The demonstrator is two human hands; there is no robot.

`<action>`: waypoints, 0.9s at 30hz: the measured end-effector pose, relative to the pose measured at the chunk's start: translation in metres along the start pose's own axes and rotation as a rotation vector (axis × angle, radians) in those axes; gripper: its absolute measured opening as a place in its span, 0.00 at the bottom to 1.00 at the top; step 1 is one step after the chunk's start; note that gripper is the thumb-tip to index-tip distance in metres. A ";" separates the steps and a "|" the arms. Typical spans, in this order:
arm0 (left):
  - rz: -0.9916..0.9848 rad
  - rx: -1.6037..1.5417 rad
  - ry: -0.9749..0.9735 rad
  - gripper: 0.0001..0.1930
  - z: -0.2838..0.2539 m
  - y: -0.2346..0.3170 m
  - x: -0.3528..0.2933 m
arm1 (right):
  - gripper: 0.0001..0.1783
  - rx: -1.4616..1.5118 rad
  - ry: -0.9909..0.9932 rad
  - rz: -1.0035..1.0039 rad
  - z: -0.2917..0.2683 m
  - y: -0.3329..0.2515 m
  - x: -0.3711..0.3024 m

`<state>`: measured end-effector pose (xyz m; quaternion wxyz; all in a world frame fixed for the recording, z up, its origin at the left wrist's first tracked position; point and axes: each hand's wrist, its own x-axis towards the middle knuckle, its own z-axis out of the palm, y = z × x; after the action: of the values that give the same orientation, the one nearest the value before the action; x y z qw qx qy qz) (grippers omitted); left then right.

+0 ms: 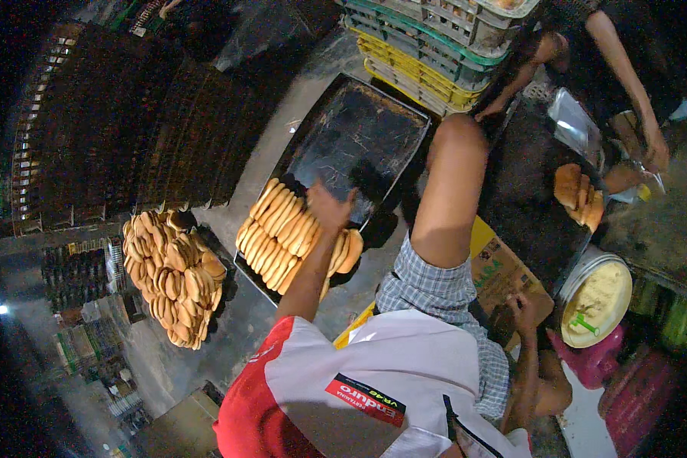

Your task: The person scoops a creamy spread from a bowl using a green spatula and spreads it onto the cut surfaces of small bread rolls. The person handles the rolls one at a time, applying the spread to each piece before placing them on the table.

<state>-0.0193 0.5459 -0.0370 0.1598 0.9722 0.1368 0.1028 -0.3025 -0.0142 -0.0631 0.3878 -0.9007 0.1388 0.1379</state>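
My left hand [330, 206] reaches over a long dark baking tray [359, 126], at the far end of rows of golden bread rolls [282, 225]. Its thumb and fingers are spread, with no roll visible between them; the hand is slightly blurred and its fingertips are hard to make out. The rolls stand on edge, packed close together in the tray's near half. On the other side of my bent knee, my right hand [522, 311] hovers by a printed cardboard box [507, 275], its fingers loosely bent and apart, with nothing seen in them.
A heap of rolls [177, 278] lies to the left. Stacked plastic crates [435, 61] stand behind the tray. At right are a tub of pale cream [603, 298] with a green utensil [584, 324], several rolls [578, 197] on a dark surface, and another person's hand [655, 149].
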 end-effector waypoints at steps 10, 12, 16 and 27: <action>-0.215 0.278 -0.650 0.74 -0.072 -0.129 -0.009 | 0.21 -0.464 -0.013 -0.086 -0.017 -0.072 0.025; -0.079 0.317 -0.745 0.73 -0.066 -0.143 0.025 | 0.24 -0.556 0.022 -0.107 -0.031 -0.096 0.024; -0.055 0.479 -0.795 0.72 -0.057 -0.189 0.073 | 0.18 -0.267 -0.041 0.085 -0.057 -0.142 0.033; 0.025 0.473 -0.643 0.67 -0.011 -0.170 0.070 | 0.18 -0.149 -0.025 0.124 -0.045 -0.082 0.001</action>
<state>0.0044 0.7248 -0.0728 -0.0350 0.9663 0.0878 -0.2394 -0.2656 0.0066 0.0205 0.3121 -0.9150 0.1787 0.1828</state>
